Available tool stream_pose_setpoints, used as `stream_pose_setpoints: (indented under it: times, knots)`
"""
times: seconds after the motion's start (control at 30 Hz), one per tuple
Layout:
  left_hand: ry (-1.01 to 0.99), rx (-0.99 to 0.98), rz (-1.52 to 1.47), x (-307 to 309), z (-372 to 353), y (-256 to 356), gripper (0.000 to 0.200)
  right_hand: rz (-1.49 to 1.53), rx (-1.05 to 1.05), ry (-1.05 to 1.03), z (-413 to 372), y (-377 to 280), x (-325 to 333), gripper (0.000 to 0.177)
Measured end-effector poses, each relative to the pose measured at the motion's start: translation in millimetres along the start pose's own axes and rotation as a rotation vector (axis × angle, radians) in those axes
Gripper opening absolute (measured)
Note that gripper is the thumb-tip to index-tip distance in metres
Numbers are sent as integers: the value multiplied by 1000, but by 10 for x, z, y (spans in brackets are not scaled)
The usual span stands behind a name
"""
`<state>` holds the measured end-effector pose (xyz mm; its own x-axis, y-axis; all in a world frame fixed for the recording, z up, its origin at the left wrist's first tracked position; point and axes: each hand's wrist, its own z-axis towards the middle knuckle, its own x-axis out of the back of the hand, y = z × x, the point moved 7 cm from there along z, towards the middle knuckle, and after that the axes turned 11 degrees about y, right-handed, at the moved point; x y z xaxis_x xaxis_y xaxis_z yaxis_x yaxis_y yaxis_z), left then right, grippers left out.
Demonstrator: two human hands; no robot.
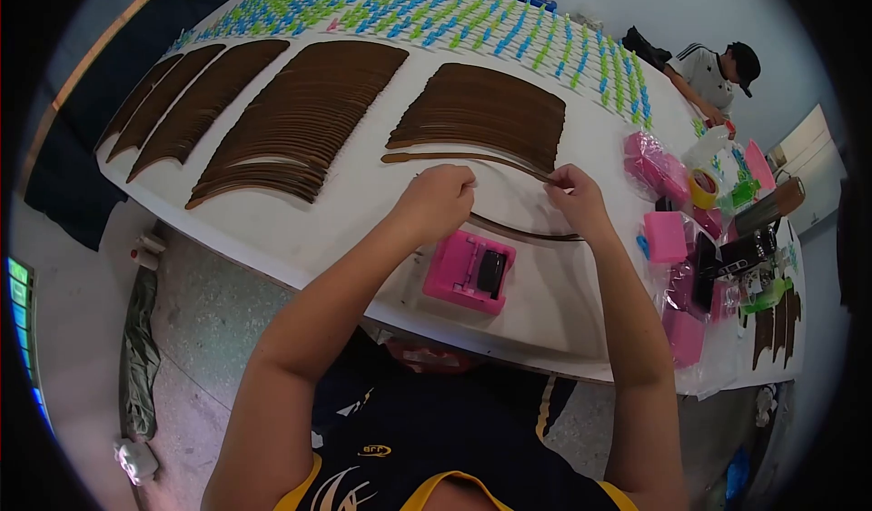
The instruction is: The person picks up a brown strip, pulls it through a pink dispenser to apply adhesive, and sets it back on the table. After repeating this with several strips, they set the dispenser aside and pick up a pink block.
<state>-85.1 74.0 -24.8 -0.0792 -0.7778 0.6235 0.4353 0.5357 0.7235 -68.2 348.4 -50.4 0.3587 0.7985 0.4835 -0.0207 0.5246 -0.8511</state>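
My left hand (440, 200) is closed, thumb and fingers pressed together above the white table. What it holds, if anything, is too small to make out. My right hand (581, 204) pinches the right end of a thin brown strip (463, 156), which lies just apart from a stack of similar strips (481, 107). A darker curved strip (525, 231) runs from beside my left hand to under my right wrist. Nearer my body sits a pink block (447, 270) with a black roller-like part (491, 271) set in it.
More rows of brown strips (304, 102) cover the left of the table (363, 193). Many blue and green clips (436, 11) stand along the back. Pink blocks in plastic (665, 237), yellow tape (702, 188) and bottles crowd the right. Another person (708, 79) works at the far right.
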Motion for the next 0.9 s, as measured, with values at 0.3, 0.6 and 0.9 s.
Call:
stream_pose_setpoints:
  times: [0.3, 0.6, 0.9]
  knots:
    - [-10, -215, 546, -108, 47, -91, 29, -406, 200, 128, -32, 20, -18, 23]
    - [17, -250, 590, -176, 81, -132, 35, -683, 274, 72, -641, -363, -72, 46]
    - [-15, -229, 649, -219, 185, -159, 41, -789, 167, 42, -522, -304, -177, 58]
